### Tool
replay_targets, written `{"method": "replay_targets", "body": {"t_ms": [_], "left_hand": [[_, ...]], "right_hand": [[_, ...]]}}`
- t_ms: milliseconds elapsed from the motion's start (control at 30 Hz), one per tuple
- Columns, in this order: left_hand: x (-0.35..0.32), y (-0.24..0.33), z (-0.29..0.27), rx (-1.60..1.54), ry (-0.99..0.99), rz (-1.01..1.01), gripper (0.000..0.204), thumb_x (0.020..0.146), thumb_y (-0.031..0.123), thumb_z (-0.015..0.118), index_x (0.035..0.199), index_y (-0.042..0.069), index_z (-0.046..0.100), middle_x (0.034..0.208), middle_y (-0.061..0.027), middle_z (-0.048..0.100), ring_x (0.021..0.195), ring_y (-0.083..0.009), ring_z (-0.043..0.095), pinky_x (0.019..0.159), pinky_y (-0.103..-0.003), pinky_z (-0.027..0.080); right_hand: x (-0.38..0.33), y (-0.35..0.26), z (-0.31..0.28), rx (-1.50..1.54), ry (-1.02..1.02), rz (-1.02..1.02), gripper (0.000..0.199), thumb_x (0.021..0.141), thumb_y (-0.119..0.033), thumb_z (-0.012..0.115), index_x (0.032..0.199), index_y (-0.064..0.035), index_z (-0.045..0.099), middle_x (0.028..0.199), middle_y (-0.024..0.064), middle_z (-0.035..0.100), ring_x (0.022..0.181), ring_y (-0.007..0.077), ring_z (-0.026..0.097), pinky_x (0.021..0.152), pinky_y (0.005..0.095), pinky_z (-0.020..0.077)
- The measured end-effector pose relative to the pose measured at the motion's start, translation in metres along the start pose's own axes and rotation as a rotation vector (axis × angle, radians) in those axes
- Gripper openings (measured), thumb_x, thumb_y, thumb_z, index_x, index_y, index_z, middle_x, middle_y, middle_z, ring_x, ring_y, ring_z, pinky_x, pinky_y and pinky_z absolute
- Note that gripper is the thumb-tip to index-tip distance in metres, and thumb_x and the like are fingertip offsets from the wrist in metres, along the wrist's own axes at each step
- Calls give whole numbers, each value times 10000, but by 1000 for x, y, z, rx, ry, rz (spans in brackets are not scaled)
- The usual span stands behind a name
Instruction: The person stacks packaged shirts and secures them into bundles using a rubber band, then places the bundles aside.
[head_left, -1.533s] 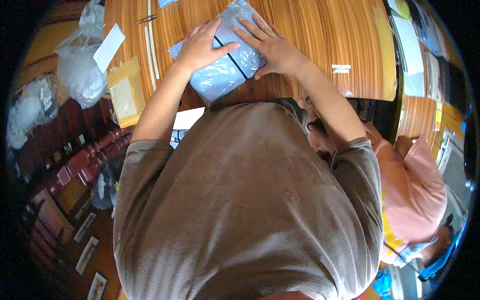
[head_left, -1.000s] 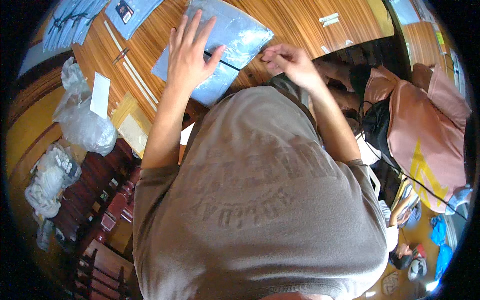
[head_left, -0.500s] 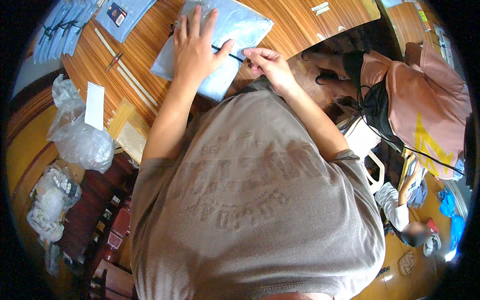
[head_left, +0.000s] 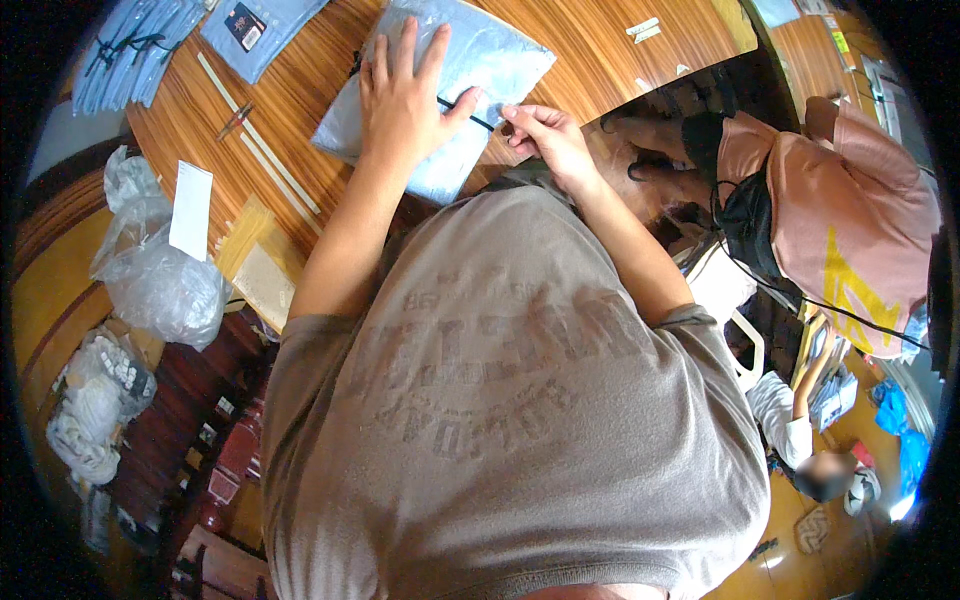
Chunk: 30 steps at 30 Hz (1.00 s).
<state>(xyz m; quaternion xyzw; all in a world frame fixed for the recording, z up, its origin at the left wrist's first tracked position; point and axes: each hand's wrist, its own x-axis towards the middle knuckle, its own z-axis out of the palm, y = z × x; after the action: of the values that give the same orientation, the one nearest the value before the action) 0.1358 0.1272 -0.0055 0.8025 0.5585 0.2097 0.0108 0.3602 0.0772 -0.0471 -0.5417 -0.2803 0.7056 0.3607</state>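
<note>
A light blue folded garment in a clear plastic bag lies slantwise on the wooden table's near edge. My left hand presses flat on it, fingers stretched out and thumb spread. A thin black cord runs across the bag from beside the left thumb to its right edge. There my right hand pinches the cord's end between thumb and fingertips, the other fingers curled. The part of the cord beneath my left hand is hidden.
Another bagged blue garment and a stack of cord-tied blue packs lie at the far left. White strips and a slim reddish tool are nearer. A plastic bag and white card sit left; a person is at right.
The garment and both hands sit slightly farther right in the picture, along with the nearby table items. The left hand still presses and the right hand still pinches the cord.
</note>
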Motion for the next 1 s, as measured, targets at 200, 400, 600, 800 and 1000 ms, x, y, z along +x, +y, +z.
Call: {"method": "replay_targets", "body": {"t_ms": [200, 400, 600, 800, 1000], "left_hand": [[2, 8, -2, 7, -56, -19, 968, 778, 628, 779, 1585, 238, 414, 1627, -195, 371, 1433, -554, 369, 1107, -721, 325], [5, -4, -13, -112, -76, -30, 933, 827, 603, 756, 1576, 158, 421, 1614, -226, 394, 1428, -530, 396, 1144, -634, 346], [-16, -9, -50, 86, 80, -223, 723, 964, 510, 641, 1521, 74, 491, 1597, -266, 400, 1450, -518, 374, 1175, -608, 318], [-62, 8, -7, 79, 186, -420, 712, 984, 477, 605, 1564, 101, 436, 1573, -246, 424, 1390, -510, 418, 1158, -671, 270], [-65, -1, -18, -54, 187, -463, 718, 963, 424, 648, 1562, 88, 438, 1616, -236, 369, 1462, -500, 338, 1191, -648, 228]], "right_hand": [[15, -13, -2, -574, 76, -29, 418, 900, -453, 809, 924, -38, 766, 705, 19, 696, 663, 62, 651, 593, 250, 510], [7, -46, -27, -1196, 132, -283, 334, 819, -419, 819, 900, -98, 778, 820, 85, 755, 785, 291, 740, 707, 432, 581], [3, -99, 22, -1178, 161, -1130, 193, 872, -246, 763, 1020, -124, 742, 935, 60, 694, 942, 295, 695, 874, 457, 544], [74, -85, 55, -1415, -225, -1327, 597, 941, -508, 633, 1478, -260, 555, 1594, 42, 464, 1487, 322, 396, 1177, 626, 301], [71, -96, 64, -1468, -304, -1197, 670, 943, -604, 582, 1519, -270, 515, 1620, 53, 432, 1503, 372, 360, 1195, 670, 244]]}}
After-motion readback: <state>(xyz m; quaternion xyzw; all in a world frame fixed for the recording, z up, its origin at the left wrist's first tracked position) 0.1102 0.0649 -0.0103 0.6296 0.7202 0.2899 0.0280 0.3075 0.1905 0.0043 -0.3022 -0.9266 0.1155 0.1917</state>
